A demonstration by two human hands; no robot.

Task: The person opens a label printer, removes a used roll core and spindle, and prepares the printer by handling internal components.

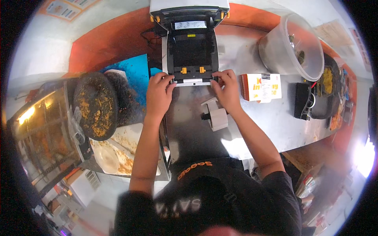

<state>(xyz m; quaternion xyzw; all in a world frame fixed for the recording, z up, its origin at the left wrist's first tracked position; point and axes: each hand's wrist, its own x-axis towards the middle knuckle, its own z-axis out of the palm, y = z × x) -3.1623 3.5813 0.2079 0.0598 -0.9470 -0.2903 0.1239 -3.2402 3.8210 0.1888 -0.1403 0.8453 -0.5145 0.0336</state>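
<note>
Between and beyond hands: printer [192, 51], lid [189, 4] raised. Left hand [160, 92] and right hand [227, 89] pinch front corners. Roll [218, 117] just below right hand. Best: equal pressure, edge level.

- Open black-and-white box-shaped printer [193, 51], between left hand [159, 88] and right hand [227, 90]: plastic; inside matt black, lid smooth white.
- Small white cylindrical roll [219, 119], just nearer the body than right hand: paper, smooth, matt.
- Silver-grey flat worktop [256, 126], below right hand: looks metal; smooth, glossy, bright glare.
- Orange-and-white oblong carton [252, 88], right of right hand: card, smooth.
- Tall translucent round tub [271, 51], farther right: plastic, slight sheen.
- Dark round tray [84, 88], left of left hand: crumb-rough surface; material unclear.
- Black short-sleeved shirt [240, 192], bodyward of both hands: cloth, matt.
</note>
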